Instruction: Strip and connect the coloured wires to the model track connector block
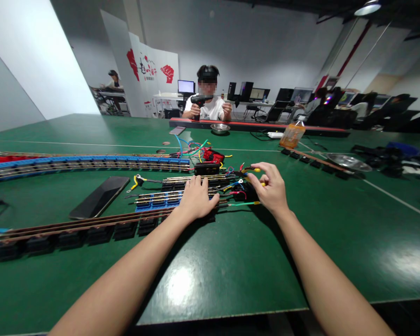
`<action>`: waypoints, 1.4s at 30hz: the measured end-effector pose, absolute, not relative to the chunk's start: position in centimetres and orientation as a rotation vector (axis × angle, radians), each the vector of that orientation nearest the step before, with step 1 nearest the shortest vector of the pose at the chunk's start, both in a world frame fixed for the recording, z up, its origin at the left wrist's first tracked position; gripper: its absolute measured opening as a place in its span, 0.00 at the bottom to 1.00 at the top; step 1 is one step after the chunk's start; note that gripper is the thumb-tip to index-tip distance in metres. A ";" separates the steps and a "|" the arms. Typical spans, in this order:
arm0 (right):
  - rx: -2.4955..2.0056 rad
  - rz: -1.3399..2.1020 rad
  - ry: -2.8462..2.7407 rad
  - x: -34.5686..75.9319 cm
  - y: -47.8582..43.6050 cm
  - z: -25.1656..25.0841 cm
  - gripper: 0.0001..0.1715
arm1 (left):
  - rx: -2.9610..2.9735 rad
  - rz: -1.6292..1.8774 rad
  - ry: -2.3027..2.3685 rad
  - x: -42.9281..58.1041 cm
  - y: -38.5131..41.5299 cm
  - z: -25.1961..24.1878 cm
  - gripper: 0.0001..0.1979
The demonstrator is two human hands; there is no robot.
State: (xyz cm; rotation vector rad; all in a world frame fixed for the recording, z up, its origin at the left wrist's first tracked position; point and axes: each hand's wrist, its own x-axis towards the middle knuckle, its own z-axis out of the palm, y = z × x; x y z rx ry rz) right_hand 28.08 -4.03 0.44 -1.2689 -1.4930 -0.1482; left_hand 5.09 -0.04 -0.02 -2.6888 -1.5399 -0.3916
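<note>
Your left hand (195,200), fingers spread, rests over the blue plastic, metal-railed track (153,200) running left-right; your right hand (275,190), nearer its right end, grips a black-and-yellow tool (256,170).

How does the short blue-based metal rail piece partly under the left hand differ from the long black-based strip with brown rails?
The blue piece is much shorter than the black strip. On top, the blue piece looks brighter; the black strip looks brown. The left hand partly hides the blue piece, while most of the black strip shows. Both lie on the green table.
</note>
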 end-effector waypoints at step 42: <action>-1.026 -0.045 -1.760 23.8 -2.5 -0.1 0.04 | -2.709 -0.337 -1.521 5.2 0.2 0.0 0.34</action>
